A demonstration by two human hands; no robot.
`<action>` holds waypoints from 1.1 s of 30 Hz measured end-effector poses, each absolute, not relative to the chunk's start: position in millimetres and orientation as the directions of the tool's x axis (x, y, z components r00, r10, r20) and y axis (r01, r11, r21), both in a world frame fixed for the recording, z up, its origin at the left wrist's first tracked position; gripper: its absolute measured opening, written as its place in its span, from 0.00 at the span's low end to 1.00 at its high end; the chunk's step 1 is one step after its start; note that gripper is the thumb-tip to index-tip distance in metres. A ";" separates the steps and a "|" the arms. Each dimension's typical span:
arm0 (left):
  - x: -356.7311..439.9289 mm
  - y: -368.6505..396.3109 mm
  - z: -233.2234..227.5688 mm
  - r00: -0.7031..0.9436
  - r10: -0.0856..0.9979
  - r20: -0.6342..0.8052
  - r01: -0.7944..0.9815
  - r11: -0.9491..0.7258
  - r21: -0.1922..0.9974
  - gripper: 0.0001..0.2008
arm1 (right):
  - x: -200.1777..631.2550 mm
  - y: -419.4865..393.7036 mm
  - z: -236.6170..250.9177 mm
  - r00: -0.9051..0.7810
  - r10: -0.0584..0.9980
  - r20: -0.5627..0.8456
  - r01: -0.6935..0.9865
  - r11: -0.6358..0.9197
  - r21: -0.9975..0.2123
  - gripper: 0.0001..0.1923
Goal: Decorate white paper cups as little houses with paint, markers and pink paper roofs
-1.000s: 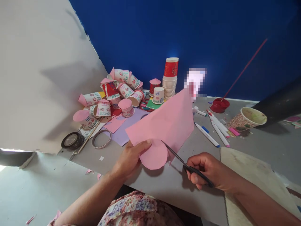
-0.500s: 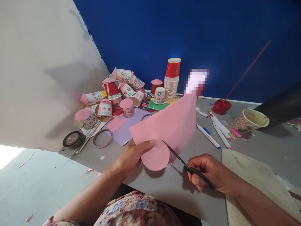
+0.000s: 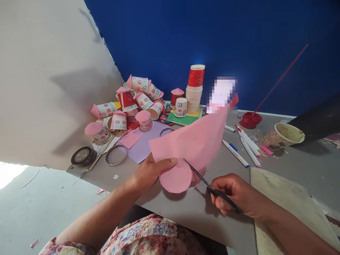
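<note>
Left hand (image 3: 148, 172): thumb and fingers pinched on pink paper (image 3: 195, 143), held above the table (image 3: 175, 209); fingers beneath the sheet hidden. Right hand (image 3: 235, 194): closed through the handles of scissors (image 3: 209, 186), blades slightly parted at a rounded flap in the paper's lower edge. Behind: decorated cups (image 3: 127, 102), cup stack (image 3: 194, 88), markers (image 3: 243, 145), tape rolls (image 3: 99, 156); sheet's far tip pixelated.

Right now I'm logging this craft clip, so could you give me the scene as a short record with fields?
left hand: left hand grips the pink paper
right hand: right hand works the scissors, blades in the paper
cut shape: rounded lobe at the sheet's lower edge
behind: decorated paper cups, a cup stack
right side: markers
left side: tape rolls
surface: grey table
</note>
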State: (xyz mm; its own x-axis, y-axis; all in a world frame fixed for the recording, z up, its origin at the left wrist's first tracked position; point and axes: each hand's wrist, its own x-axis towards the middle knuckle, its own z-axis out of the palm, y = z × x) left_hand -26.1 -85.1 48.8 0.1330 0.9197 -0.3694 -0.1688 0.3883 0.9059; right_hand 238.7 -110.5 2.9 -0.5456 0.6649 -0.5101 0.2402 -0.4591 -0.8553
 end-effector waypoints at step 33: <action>-28.3 -72.0 62.0 0.251 0.924 -0.288 -0.023 0.303 0.953 0.14 | 240.0 -113.9 -0.4 -0.545 0.682 -0.487 0.207 -0.454 -0.867 0.29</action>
